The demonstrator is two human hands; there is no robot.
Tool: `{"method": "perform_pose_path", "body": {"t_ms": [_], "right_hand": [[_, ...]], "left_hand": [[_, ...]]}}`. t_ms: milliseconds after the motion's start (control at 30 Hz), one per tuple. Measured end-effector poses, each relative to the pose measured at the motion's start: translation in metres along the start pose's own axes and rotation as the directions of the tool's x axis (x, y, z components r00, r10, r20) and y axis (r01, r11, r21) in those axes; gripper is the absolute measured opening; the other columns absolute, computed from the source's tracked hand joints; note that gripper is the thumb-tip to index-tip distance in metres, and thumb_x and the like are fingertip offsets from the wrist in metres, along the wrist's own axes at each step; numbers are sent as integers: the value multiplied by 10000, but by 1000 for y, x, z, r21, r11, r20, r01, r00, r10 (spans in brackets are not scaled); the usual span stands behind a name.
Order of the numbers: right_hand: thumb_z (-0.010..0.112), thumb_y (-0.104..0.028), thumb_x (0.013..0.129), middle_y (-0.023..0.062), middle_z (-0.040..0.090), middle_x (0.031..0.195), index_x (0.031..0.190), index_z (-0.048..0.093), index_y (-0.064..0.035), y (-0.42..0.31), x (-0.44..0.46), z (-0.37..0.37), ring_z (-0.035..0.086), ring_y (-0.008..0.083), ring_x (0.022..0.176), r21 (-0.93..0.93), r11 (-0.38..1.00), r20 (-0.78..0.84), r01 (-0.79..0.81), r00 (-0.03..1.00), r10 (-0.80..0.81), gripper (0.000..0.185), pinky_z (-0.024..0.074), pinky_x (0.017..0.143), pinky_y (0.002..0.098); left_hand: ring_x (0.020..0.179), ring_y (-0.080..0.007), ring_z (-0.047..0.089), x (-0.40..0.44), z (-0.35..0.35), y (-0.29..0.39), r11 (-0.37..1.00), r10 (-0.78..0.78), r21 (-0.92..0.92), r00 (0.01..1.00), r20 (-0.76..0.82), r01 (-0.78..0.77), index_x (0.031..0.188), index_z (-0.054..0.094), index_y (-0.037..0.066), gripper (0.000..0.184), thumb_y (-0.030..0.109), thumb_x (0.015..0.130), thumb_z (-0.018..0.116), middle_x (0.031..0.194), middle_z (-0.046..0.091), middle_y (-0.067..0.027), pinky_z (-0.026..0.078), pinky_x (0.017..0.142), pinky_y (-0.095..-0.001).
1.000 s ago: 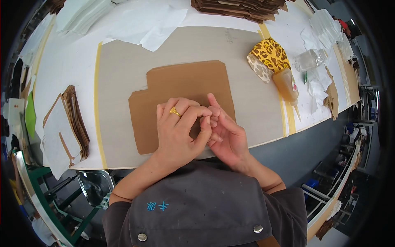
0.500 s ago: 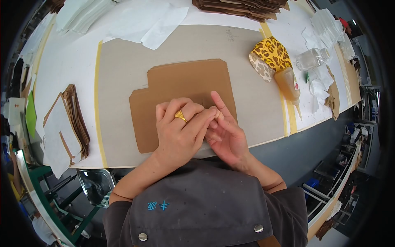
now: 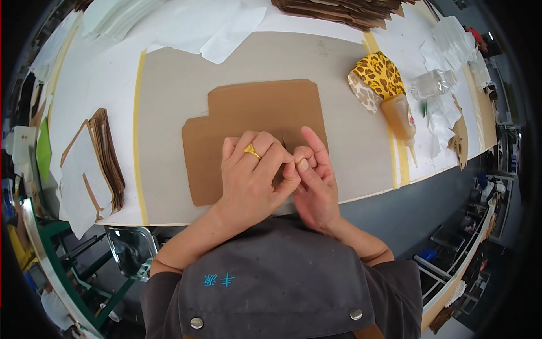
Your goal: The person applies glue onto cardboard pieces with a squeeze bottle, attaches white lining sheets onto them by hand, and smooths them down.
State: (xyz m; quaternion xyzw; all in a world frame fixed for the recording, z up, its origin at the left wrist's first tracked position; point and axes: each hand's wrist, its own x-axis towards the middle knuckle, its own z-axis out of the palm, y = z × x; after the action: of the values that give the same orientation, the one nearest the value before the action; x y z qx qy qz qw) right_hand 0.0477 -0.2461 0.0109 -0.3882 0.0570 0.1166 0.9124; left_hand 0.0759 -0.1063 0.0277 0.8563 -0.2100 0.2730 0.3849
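Note:
Over the lower edge of a flat brown sheet (image 3: 265, 104), like leather or card, my two hands meet at the fingertips. My left hand (image 3: 251, 175), with a gold ring (image 3: 252, 150) on one finger, pinches thumb and forefinger together. Against it, my right hand (image 3: 317, 189) presses its thumb to its curled forefinger, while another finger points up. Whatever lies between the fingertips is too small to make out. The brown sheet has a stepped upper left corner and rests on a grey mat (image 3: 169, 101); its lower right part is hidden behind my hands.
On the right lie a leopard-print cloth (image 3: 379, 74), a bottle of amber liquid (image 3: 398, 118) with a thin nozzle, and a clear bottle (image 3: 433, 83). Brown pieces (image 3: 104, 152) are stacked at left, with another brown stack (image 3: 339, 12) at the back beside white sheets (image 3: 231, 34).
My hands have drawn slightly apart, from overlapping to touching only at the fingertips. The right forefinger is more curled. The whole view has shifted a little.

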Motion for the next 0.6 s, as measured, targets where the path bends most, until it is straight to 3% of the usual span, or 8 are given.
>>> {"method": "perform_pose_path", "body": {"t_ms": [267,300,333,400,467,500,533,600], "right_hand": [[578,-62,941,65,593,1241,1447,354,-45,-13,5,-6,520,59,974,-81,992,12,93,996,-92,554,388,639,168],[595,-76,927,72,596,1238,1436,370,-46,-31,7,-6,525,59,984,-267,957,-46,116,990,-132,556,399,663,165],[601,-70,913,86,589,1263,1398,425,-30,-51,13,-14,537,85,1046,-511,831,-32,219,961,-273,517,433,718,187],[613,-108,917,98,590,1276,1288,561,-46,-107,27,-55,544,187,1149,-908,252,145,334,816,-559,379,470,880,321],[673,-259,904,152,609,1241,1248,584,-35,-163,35,-95,575,289,1128,-833,-554,379,-1,729,-571,420,471,905,368],[678,-310,893,154,626,1195,1219,597,-27,-185,37,-119,590,305,1083,-745,-655,313,-130,799,-514,440,479,889,364],[691,-364,866,136,637,1147,1181,613,-17,-197,37,-133,616,286,991,-825,-511,62,-241,861,-505,476,486,850,351],[738,-426,806,133,646,1114,1177,619,-7,-212,47,-120,629,264,910,-840,-463,-100,-282,920,-379,572,491,795,345]], "left_hand": [[698,-184,476,1,-7,3,922,-219,-295,967,133,249,760,537,78,161,-14,679,640,737,490,-37,349,681,-320],[703,-176,475,2,-10,3,860,-278,-387,941,192,332,761,527,67,153,-37,686,610,737,490,-40,352,688,-314],[703,-176,475,1,-14,2,863,-277,-382,943,187,329,761,527,67,153,-37,686,610,737,490,-40,352,688,-314],[668,-193,452,-5,-27,-2,811,-236,-477,936,262,338,738,490,91,150,-2,647,563,708,481,-24,305,652,-327],[647,-199,430,-9,-44,-5,841,-231,-431,938,258,326,713,457,92,148,-24,635,502,683,461,-29,287,643,-327],[638,-205,420,-14,-52,-8,875,-249,-356,935,251,328,707,449,93,140,-21,640,496,677,452,-33,280,638,-328],[630,-211,411,-18,-61,-11,902,-265,-280,933,244,329,700,441,94,133,-17,645,489,671,444,-36,273,634,-329],[615,-228,395,-28,-76,-20,917,-269,-240,937,221,320,703,437,79,118,-24,658,475,662,428,-51,286,636,-340]]}}
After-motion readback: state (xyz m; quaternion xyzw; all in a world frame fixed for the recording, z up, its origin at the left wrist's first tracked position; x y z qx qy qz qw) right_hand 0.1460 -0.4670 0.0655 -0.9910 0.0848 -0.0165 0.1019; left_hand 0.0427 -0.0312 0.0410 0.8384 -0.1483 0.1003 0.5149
